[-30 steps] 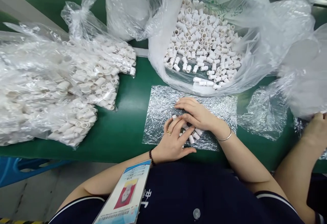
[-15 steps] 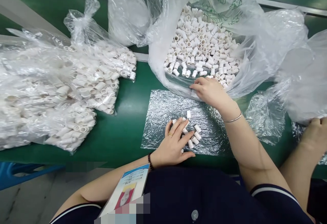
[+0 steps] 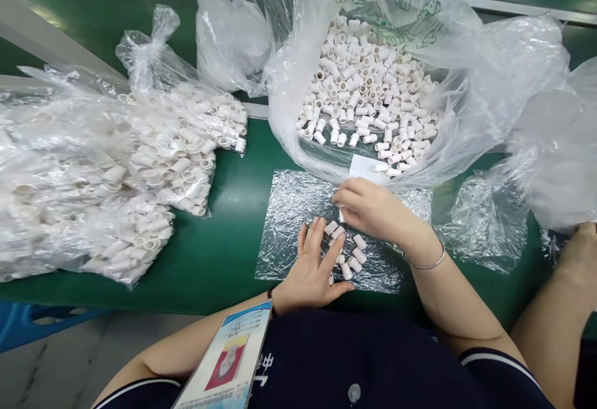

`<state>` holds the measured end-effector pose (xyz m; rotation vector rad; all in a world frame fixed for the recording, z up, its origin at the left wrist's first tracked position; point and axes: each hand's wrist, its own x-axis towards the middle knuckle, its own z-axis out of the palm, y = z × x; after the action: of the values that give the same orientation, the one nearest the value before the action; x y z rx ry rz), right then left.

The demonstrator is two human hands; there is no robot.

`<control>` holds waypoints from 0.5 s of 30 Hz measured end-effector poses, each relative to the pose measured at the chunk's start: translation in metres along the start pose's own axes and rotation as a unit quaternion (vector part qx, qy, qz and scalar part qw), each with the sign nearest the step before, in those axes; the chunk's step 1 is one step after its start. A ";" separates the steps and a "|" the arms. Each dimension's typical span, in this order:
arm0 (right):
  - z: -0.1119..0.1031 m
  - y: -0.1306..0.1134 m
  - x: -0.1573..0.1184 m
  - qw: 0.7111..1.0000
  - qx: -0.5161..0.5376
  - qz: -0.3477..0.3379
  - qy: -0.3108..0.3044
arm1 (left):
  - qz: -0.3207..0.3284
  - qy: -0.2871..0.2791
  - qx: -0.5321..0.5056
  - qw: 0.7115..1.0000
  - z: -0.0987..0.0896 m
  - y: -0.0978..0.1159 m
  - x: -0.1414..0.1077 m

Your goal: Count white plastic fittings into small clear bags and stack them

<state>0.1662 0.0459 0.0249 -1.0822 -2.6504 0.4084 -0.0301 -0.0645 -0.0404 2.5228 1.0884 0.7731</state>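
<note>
Tabletop (image 3: 233, 241) in green fills my head view, its near edge at 6 o'clock, close to the dark shirt (image 3: 382, 359). Counting from the middle of the clear plastic sheet (image 3: 282, 235), I have a green strip of room at 9 o'clock, before the filled bags (image 3: 125, 179). At 12, the open bag (image 3: 285, 79) meets the sheet's far edge; at 3, a crumpled bag (image 3: 487, 222) lies near, a co-worker's hand (image 3: 576, 257) beyond. Loose white fittings (image 3: 354, 263) lie on the sheet toward 6. My left hand (image 3: 310, 266) reaches in from 8 o'clock, fingers spread wide beside and over some fittings, gripping none that I see. My right hand (image 3: 366, 210) comes from 4, fingers curled down at a white piece (image 3: 341, 215); I cannot tell whether they pinch it.
</note>
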 end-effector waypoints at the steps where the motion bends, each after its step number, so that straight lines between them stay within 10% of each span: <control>1: 0.000 -0.006 -0.001 0.999 0.014 -0.018 -0.027 | 0.002 0.010 0.002 1.000 0.001 0.000 0.000; 5: -0.006 -0.013 -0.003 0.995 0.056 -0.029 -0.078 | 0.005 0.022 -0.006 1.000 0.004 -0.001 -0.001; 15: -0.004 0.054 -0.007 0.964 -0.119 0.236 0.041 | 0.005 -0.027 0.005 1.000 -0.004 0.002 0.003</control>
<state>0.2068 0.0789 0.0085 -1.7719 -2.3934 0.1228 -0.0294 -0.0633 -0.0349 2.5439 1.0645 0.7004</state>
